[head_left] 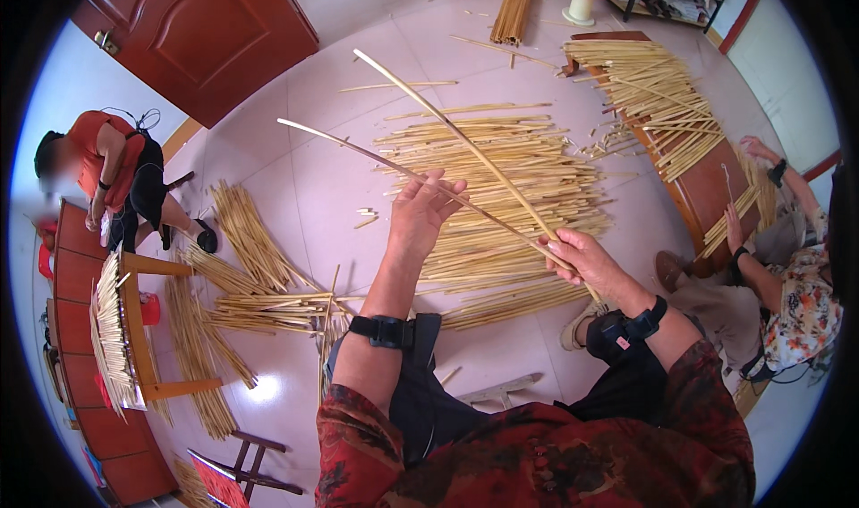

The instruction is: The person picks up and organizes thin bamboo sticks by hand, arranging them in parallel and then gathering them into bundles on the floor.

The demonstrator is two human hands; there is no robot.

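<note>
My right hand (582, 256) is closed round two long sticks near their lower ends. The thicker, pale yellow stick (474, 150) points up and to the left, away from me. A thinner, browner stick (344, 143) slants lower to the left, crossing the other at my right hand. Partway along the thinner stick, my left hand (420, 211) has its fingers curled at it. Beneath both hands a broad pile of similar sticks (519, 199) lies on the floor.
More stick bundles (250, 239) lie on the floor at left. A wooden bench (702, 195) at right carries sticks, with a seated person (778, 284) beside it. Another person (116, 168) stands at left near a stick-laden table (134, 329). A folding stool (255, 468) stands lower left.
</note>
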